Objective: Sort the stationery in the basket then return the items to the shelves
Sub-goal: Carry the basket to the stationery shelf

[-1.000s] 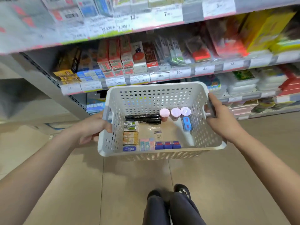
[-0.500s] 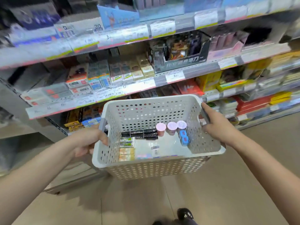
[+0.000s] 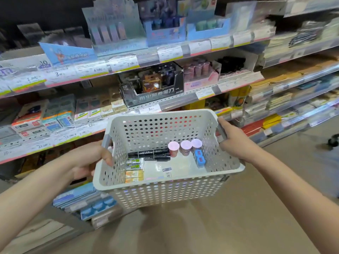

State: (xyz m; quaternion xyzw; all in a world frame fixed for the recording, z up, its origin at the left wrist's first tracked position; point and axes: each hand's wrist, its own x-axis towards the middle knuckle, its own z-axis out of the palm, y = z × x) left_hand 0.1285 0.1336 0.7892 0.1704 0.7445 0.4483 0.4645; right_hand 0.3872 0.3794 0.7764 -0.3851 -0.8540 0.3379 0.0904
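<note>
**pix_fan:** White perforated plastic basket, held up in front of the stationery shelves by both side handles. Left hand has its fingers curled round the grey handle on the left rim, right hand is wrapped round the one on the right. Basket's tipped a bit toward the camera, so its floor shows.

**shelfwatcher:** What's in it? There are black markers lying flat near the back wall.

**pix_fan:** Yep, and just right of them three little pink-lidded tubs standing in a row, touching or close to it. Blue sharpeners sit just in front of the rightmost tub. Small boxed erasers are lined up along the left wall, green-labelled ones behind, orange ones in front. A couple of tiny bits lie mid-floor, too small to tell what they are.

**shelfwatcher:** And the shelf right behind?

**pix_fan:** Black display box on the shelf above the basket's back rim, a pink display box beside it. Rest is blurry.
</note>
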